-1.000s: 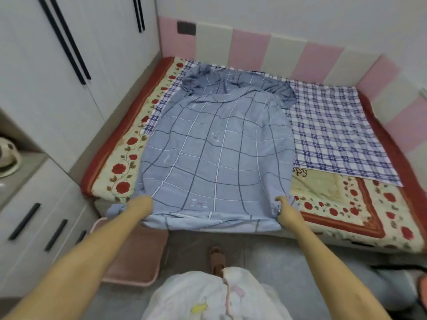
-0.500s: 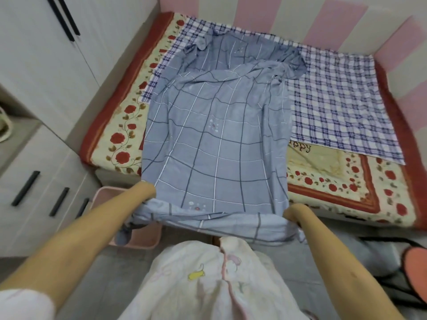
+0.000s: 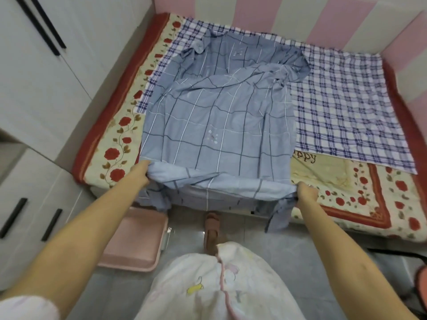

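My left hand (image 3: 141, 173) and right hand (image 3: 306, 192) each grip a near corner of the sheet (image 3: 215, 125), which lies along the bed (image 3: 342, 181), far end rumpled. I judge this the spreading step. Next I need an even pull toward me to flatten it.

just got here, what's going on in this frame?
A person stands at the edge of a bed, gripping the near edge of a blue checked sheet with both hands: left hand on one corner, right hand on the other. The near edge is bunched and hangs off the bed; the far end lies rumpled over a purple plaid cloth. A pink tub sits on the floor below.
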Motion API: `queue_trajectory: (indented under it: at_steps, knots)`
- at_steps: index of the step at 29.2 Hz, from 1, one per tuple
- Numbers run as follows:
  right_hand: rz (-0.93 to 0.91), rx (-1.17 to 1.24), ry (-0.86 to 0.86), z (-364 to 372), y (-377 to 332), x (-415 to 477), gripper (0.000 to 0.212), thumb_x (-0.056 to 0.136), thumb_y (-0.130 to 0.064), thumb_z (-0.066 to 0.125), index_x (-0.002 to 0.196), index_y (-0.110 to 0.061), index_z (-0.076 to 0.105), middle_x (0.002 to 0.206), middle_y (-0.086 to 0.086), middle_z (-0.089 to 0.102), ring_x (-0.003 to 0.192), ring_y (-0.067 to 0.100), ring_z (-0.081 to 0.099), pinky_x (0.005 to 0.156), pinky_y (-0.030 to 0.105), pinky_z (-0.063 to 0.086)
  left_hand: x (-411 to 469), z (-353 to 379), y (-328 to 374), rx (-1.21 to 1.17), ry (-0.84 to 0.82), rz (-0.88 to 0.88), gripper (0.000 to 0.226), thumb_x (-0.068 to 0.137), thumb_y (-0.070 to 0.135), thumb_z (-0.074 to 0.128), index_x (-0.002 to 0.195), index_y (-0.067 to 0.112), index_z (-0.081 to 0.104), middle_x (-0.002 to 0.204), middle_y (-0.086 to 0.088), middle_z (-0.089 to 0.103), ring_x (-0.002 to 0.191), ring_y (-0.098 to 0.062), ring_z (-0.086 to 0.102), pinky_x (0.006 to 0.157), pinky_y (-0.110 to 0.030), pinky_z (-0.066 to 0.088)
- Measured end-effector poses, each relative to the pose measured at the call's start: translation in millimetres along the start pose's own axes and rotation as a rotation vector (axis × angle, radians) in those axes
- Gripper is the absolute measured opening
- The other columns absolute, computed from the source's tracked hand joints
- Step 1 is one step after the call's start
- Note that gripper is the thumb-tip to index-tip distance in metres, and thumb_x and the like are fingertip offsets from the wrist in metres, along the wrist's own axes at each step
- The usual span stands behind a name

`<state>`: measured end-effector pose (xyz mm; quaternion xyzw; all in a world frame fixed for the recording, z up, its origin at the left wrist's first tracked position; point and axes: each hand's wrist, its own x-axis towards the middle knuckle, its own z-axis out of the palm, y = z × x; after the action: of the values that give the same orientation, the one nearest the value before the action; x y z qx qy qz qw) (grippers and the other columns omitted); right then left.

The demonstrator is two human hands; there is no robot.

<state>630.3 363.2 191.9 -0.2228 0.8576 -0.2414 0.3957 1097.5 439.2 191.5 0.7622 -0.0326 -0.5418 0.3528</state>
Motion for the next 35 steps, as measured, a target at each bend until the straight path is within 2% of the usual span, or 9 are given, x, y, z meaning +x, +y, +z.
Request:
queue_trajectory:
  at_steps: [4, 6, 8, 11, 20, 25, 28, 32, 35]
  knots:
    - [-0.104, 0.170, 0.165, 27.3, -84.7, 0.7, 0.028, 0.087, -0.009, 0.055, 0.110, -0.007, 0.040, 0.124, 0.017, 0.047, 0.100, 0.030, 0.052, 0.084, 0.035, 0.044, -9.9, 58.0, 66.7, -0.202, -0.153, -0.005, 0.020, 0.096, 0.020, 0.049, 0.079, 0.009, 0.053, 0.090, -0.012, 0.057, 0.076, -0.022, 0.055, 0.067, -0.033, 0.049]
    - [-0.100, 0.065, 0.234, 50.9, -120.2, 12.7, 0.045, 0.085, -0.006, 0.059, 0.124, -0.009, 0.037, 0.141, 0.018, 0.030, 0.123, 0.032, 0.039, 0.098, 0.040, 0.035, -11.4, 86.3, 90.4, 0.115, -0.249, -0.092, 0.023, 0.095, 0.032, 0.047, 0.084, 0.013, 0.050, 0.089, -0.010, 0.052, 0.078, -0.022, 0.053, 0.068, -0.033, 0.046]
    - [-0.115, -0.095, 0.249, 73.7, -146.6, 17.9, 0.067, 0.082, -0.008, 0.064, 0.139, -0.011, 0.029, 0.151, 0.016, 0.017, 0.136, 0.032, 0.024, 0.107, 0.041, 0.025, -7.8, 96.1, 101.0, 0.459, -0.362, -0.181, 0.034, 0.096, 0.044, 0.043, 0.109, 0.013, 0.049, 0.114, -0.018, 0.049, 0.103, -0.031, 0.053, 0.080, -0.038, 0.045]
    - [-0.283, -0.245, 0.114, 116.5, -181.9, 26.0, 0.077, 0.078, -0.016, 0.070, 0.140, -0.014, 0.026, 0.151, 0.015, 0.014, 0.137, 0.032, 0.021, 0.109, 0.043, 0.023, 24.5, 104.3, 111.6, 0.525, -0.242, -0.060, 0.045, 0.096, 0.041, 0.048, 0.129, 0.011, 0.043, 0.127, -0.015, 0.046, 0.104, -0.026, 0.048, 0.085, -0.037, 0.043]
    - [-0.692, -0.572, -0.300, 263.6, -227.3, -22.8, 0.067, 0.081, -0.019, 0.070, 0.137, -0.010, 0.034, 0.146, 0.016, 0.022, 0.132, 0.034, 0.028, 0.106, 0.040, 0.028, 84.6, 24.3, 110.4, 0.275, 0.106, -0.063, 0.013, 0.095, 0.017, 0.048, 0.100, 0.006, 0.050, 0.099, -0.008, 0.052, 0.093, -0.020, 0.046, 0.074, -0.030, 0.039]
    - [-0.832, -0.725, -0.558, 352.3, -212.2, -59.8, 0.063, 0.079, -0.011, 0.069, 0.134, -0.007, 0.039, 0.138, 0.019, 0.033, 0.126, 0.033, 0.038, 0.100, 0.034, 0.032, 144.2, -18.2, 104.3, 0.273, 0.180, -0.009, 0.024, 0.091, 0.013, 0.048, 0.067, 0.009, 0.048, 0.070, -0.008, 0.049, 0.060, -0.018, 0.041, 0.055, -0.025, 0.030]
    - [-0.897, -0.817, -0.701, 405.3, -188.6, -58.2, 0.060, 0.080, -0.005, 0.065, 0.134, -0.005, 0.038, 0.134, 0.019, 0.032, 0.123, 0.034, 0.037, 0.096, 0.032, 0.032, 195.3, -32.7, 73.2, 0.294, 0.202, -0.018, 0.017, 0.086, 0.020, 0.044, 0.082, 0.008, 0.056, 0.085, -0.014, 0.057, 0.073, -0.022, 0.050, 0.066, -0.028, 0.037]
    - [-0.948, -0.961, -0.820, 492.6, -154.4, -23.7, 0.059, 0.083, -0.004, 0.062, 0.136, -0.004, 0.037, 0.135, 0.019, 0.032, 0.124, 0.033, 0.039, 0.101, 0.031, 0.031, 287.7, -29.7, 27.5, 0.346, 0.258, -0.090, 0.044, 0.090, 0.019, 0.048, 0.132, 0.008, 0.048, 0.135, -0.013, 0.050, 0.120, -0.032, 0.048, 0.100, -0.035, 0.039]
    - [-1.063, -1.002, -0.855, 528.5, -141.7, 2.3, 0.058, 0.082, -0.001, 0.061, 0.135, -0.003, 0.038, 0.134, 0.019, 0.034, 0.122, 0.034, 0.042, 0.103, 0.036, 0.034, 338.2, -21.5, 24.9, 0.256, 0.269, 0.017, 0.048, 0.091, 0.012, 0.051, 0.138, 0.006, 0.041, 0.136, -0.014, 0.048, 0.114, -0.026, 0.049, 0.092, -0.029, 0.040]
